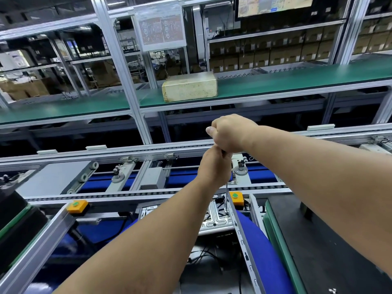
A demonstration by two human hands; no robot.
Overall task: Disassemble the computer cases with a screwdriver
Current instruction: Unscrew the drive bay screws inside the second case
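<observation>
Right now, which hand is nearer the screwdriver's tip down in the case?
Left. The left hand grips lower on the screwdriver, just above its bare shaft; the right hand is stacked above it, farther from the tip in the computer case.

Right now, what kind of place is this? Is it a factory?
Most likely yes, a factory assembly line. A conveyor with rollers runs across, metal-framed shelves hold rows of boxes, and both hands, left hand and right hand, grip a screwdriver over an opened computer case.

Single head view, angled forward and down, close above workstation.
</observation>
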